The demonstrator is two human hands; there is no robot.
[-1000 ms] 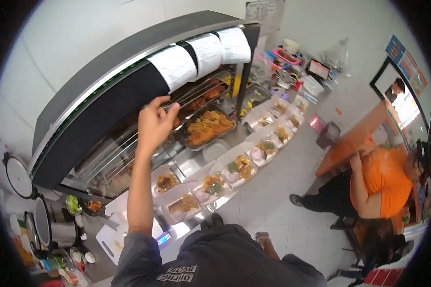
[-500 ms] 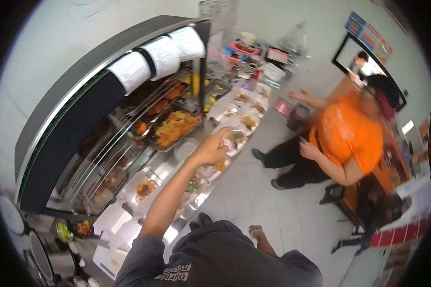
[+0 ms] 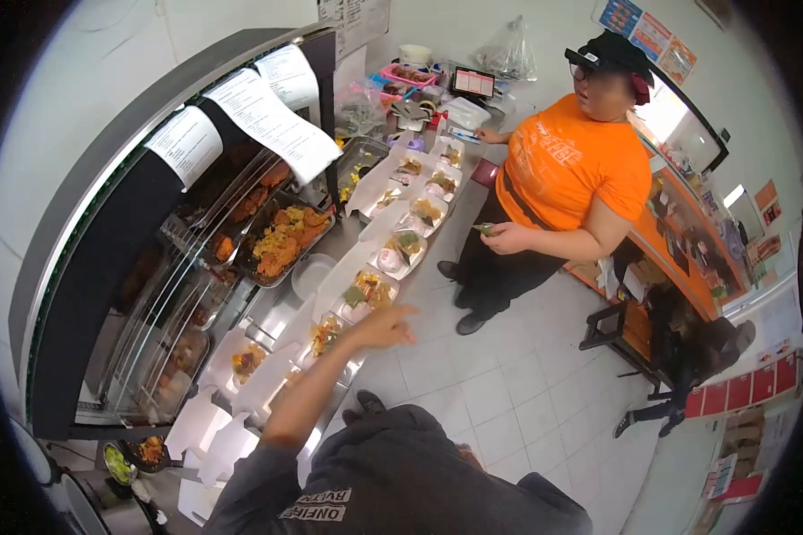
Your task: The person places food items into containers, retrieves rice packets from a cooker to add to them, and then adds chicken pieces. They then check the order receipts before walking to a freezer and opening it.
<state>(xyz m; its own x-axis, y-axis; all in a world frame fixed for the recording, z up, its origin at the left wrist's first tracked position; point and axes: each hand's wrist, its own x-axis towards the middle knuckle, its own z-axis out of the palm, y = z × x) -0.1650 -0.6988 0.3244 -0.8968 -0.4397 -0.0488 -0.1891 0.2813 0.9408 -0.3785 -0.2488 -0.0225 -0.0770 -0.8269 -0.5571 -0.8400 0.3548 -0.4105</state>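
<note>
My left hand (image 3: 384, 328) reaches out over the front edge of the row of open takeaway boxes (image 3: 326, 283), its fingers apart and holding nothing. Nearest to it are a box with food and a green leaf (image 3: 363, 292) and another box of food (image 3: 326, 333), partly behind my arm. Further along lies a box with a white paper-like bundle and green leaf (image 3: 391, 257). Only a sliver of my right hand (image 3: 469, 456) shows beside my dark shirt; its fingers are hidden.
A heated display case (image 3: 178, 232) with trays of fried food (image 3: 285, 236) and hanging paper slips (image 3: 281, 116) stands left. Across the counter's far end, a co-worker in an orange shirt (image 3: 580, 165) holds something small and green. A dark chair (image 3: 629, 343) stands right.
My left hand has drawn back from over the boxes towards me, its fingers now spread. The co-worker has turned, one hand now down at the counter. My right hand has become mostly hidden.
</note>
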